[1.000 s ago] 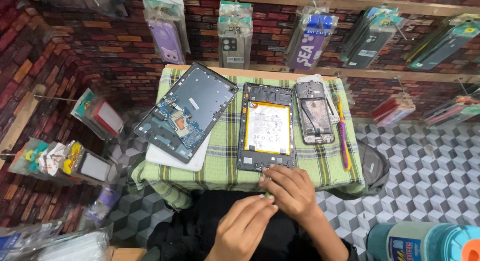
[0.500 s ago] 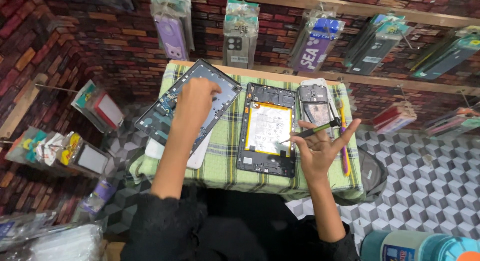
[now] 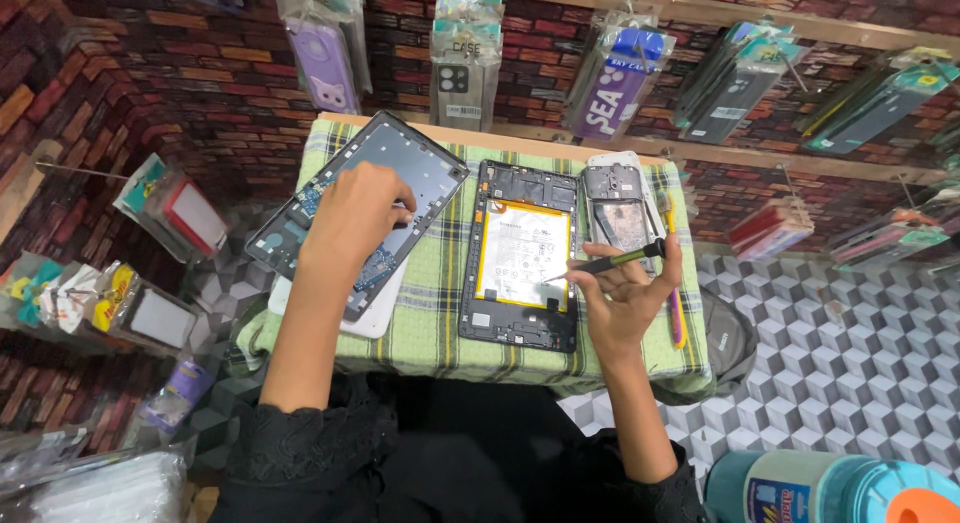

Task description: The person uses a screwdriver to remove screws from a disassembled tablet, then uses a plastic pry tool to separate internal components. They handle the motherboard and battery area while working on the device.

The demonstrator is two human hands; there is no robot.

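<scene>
Centrally in the frame, the opened tablet [image 3: 522,255] lies on the checked cloth [image 3: 430,303], the right hand [image 3: 622,301] gripping a screwdriver [image 3: 608,264] over it, while the left hand [image 3: 352,215], fingers curled, presses the tablet frame [image 3: 425,168] at upper left.

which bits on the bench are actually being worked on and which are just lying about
In use: left hand on the tablet frame; right hand holding the screwdriver; opened tablet.

Lying about: opened phone, white slab under the frame, checked cloth, hanging phone cases.
</scene>
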